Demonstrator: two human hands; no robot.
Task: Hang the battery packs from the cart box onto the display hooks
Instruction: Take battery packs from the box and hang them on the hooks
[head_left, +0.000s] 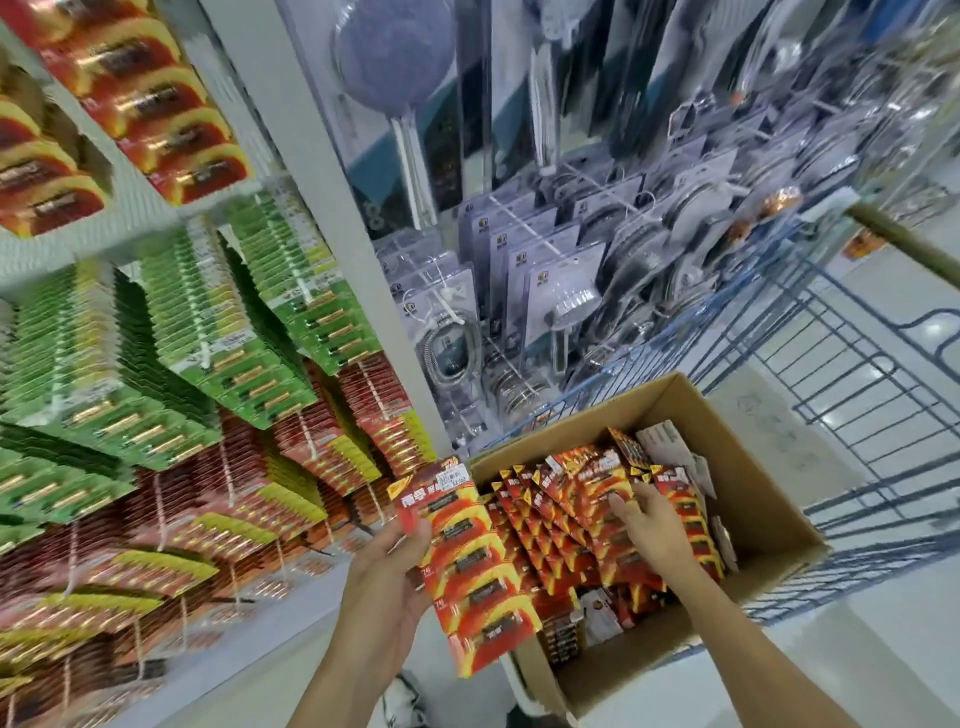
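A big display wall (156, 322) fills the side from 7 to 11 o'clock, packed with hanging green and red battery packs. A blue wire cart (852, 395) sits at 3 o'clock. Inside it is an open cardboard box (753, 499) at 5 o'clock, full of red battery packs in the box (582, 514). The left hand (389, 566) grips a long strip of packs (467, 566) beside the box. The right hand (649, 519) reaches into the box, fingers curled onto the packs there.

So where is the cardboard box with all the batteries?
The cardboard box sits in the blue wire cart, lower right of the head view, beside the shelf; the right hand reaches into it.
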